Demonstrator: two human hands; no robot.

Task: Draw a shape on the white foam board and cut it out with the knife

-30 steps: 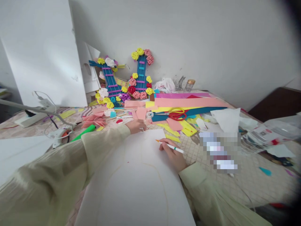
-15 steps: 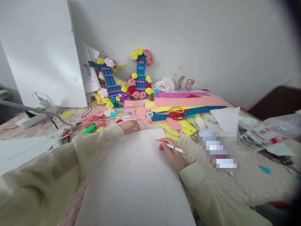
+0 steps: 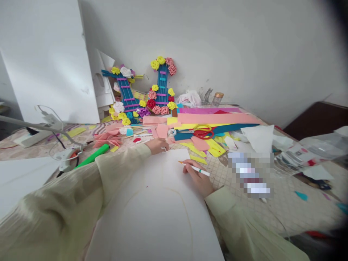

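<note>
The white board (image 3: 160, 224) fills the lower centre of the frame, faint yellowish curved lines drawn on it. The right hand (image 3: 200, 180), at its right edge, has a closed grip on a white marker (image 3: 199, 171) with an orange tip and green band; whether the tip touches the board is too fine to tell. The left hand (image 3: 158, 145) lies at the board's far edge, fingers curled; I cannot tell whether its grip holds anything.

The likeliest trouble is a stray line: if the left hand pressed too lightly, the board could slide or turn under the marker. The pale lines could also be hard to follow, and a dragging sleeve (image 3: 122, 170) might smudge them.

Yellow paper strips (image 3: 198, 159) crowd the board's upper right corner, with scissors (image 3: 203, 132) beyond them. At left, a green roll (image 3: 94, 155) lies against the left sleeve and could be knocked; a glue gun (image 3: 66, 159) and its cord sit beside it. Two flower-trimmed paper guitars (image 3: 163, 87) stand at upper centre, and a clear plastic bottle (image 3: 301, 156) lies at right on the table (image 3: 244, 214).
</note>
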